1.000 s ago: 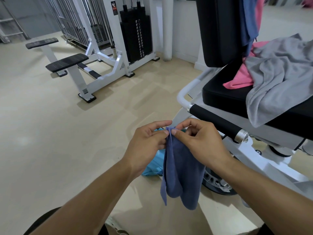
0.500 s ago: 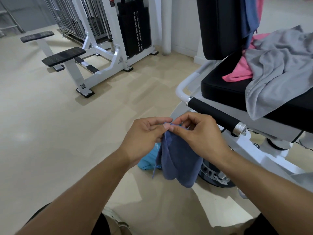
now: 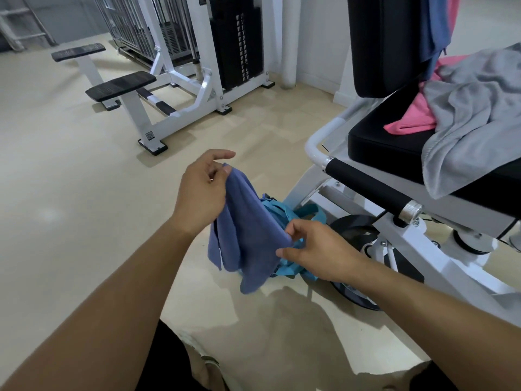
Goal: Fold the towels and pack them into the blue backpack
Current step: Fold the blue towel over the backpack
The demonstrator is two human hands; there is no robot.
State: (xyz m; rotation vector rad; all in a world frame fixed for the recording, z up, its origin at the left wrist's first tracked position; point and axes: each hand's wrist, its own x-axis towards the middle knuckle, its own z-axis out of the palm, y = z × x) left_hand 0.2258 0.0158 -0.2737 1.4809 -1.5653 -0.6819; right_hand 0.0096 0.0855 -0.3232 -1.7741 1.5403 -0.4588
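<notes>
A small blue towel [image 3: 248,235] hangs folded in front of me. My left hand [image 3: 204,190] pinches its top corner. My right hand [image 3: 318,251] grips its lower right edge. Behind the towel, on the floor against the machine's frame, lies the light blue backpack [image 3: 293,214], mostly hidden by the cloth and my right hand. On the machine's black seat [image 3: 375,142] lie a crumpled grey towel [image 3: 473,114] and a pink towel [image 3: 408,122] partly under it. Another dark blue cloth [image 3: 434,24] hangs over the backrest.
The white gym machine's padded bar [image 3: 369,189] and frame stand close on my right. A white weight-stack machine [image 3: 197,80] with black footplates stands at the back left. Beige floor [image 3: 70,207] stretches to the left. My shoe [image 3: 208,365] shows below.
My hands were pinching the towel's top together; now the right hand has dropped to the lower edge, and the left has lifted its corner up and left. The backpack shows more.
</notes>
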